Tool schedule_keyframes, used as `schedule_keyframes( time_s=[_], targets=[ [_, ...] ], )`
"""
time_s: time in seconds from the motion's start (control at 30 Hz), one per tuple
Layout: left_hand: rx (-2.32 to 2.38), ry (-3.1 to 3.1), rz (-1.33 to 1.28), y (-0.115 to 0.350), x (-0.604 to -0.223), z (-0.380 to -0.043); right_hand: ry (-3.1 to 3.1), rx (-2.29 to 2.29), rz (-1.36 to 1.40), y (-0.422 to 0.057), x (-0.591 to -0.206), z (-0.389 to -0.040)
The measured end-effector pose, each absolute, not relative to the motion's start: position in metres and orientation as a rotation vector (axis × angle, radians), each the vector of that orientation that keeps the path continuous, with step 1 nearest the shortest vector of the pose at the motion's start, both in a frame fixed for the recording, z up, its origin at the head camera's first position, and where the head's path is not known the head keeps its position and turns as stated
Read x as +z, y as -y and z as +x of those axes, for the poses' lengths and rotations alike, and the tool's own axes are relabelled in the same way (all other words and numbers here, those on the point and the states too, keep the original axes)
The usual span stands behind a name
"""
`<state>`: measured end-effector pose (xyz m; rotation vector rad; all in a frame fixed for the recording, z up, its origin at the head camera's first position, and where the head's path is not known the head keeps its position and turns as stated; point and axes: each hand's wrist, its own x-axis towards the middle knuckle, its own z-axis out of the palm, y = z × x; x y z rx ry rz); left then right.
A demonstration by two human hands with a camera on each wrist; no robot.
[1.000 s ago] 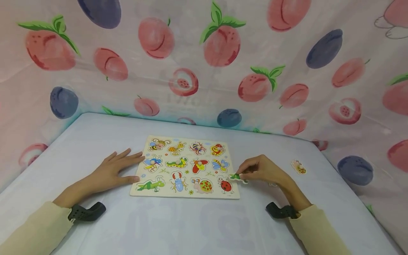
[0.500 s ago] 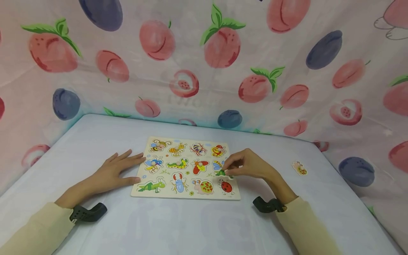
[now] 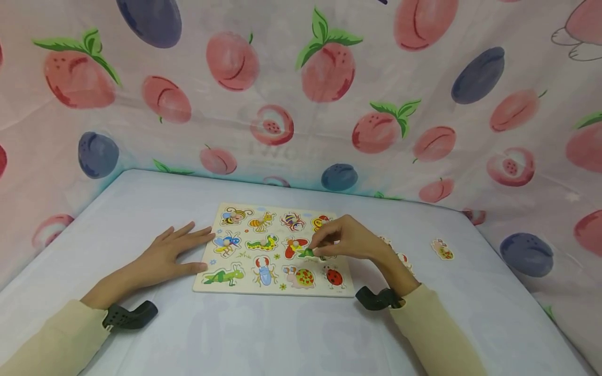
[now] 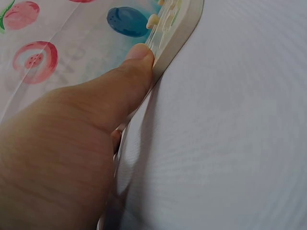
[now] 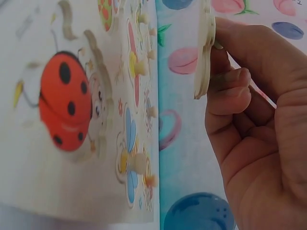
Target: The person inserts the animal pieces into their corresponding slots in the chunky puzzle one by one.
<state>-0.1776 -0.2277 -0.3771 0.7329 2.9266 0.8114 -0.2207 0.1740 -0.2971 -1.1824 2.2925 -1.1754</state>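
Note:
A wooden knob puzzle board (image 3: 244, 289) with insect pictures lies on the white table. My left hand (image 3: 171, 250) has its fingers spread, with the thumb and fingertips at the board's left edge; in the left wrist view the thumb (image 4: 122, 79) presses that edge. Above the board's right half, my right hand (image 3: 345, 239) pinches a green puzzle piece (image 3: 307, 253) between thumb and fingers. The right wrist view has this piece (image 5: 205, 52) edge-on, raised off the board. Knobbed pieces fill the top two rows, among them the caterpillar (image 3: 262, 243). Bottom-row pictures, including the ladybug (image 3: 334, 276), show no knobs.
A snail piece (image 3: 442, 249) lies on the table to the right. Closer to the board, another loose piece (image 3: 405, 260) is partly hidden by my right forearm. A fruit-print cloth (image 3: 301, 120) hangs behind the table.
My right hand has carried the green piece leftward from the board's right edge to over its middle row, uncovering loose pieces behind the forearm. The left hand stays put.

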Motion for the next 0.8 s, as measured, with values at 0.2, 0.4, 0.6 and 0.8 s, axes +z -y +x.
schedule_keyframes(
  time_s=[0.2,0.4,0.6,0.8],
  targets=[
    [0.815,-2.924,0.732,0.228,-0.377,-0.177,-2.26,-1.196,-1.206,-0.161,-0.296,-0.221],
    [0.812,-2.923,0.733,0.227,-0.377,-0.178,-2.223,-1.228,-1.28,-0.149,-0.298,-0.221],
    [0.812,-2.923,0.736,0.227,-0.377,-0.178,-2.196,-1.249,-1.291,-0.135,-0.297,-0.221],
    [0.815,-2.925,0.74,0.227,-0.376,-0.178,-2.171,-1.262,-1.298,-0.118,-0.295,-0.221]
  ],
)
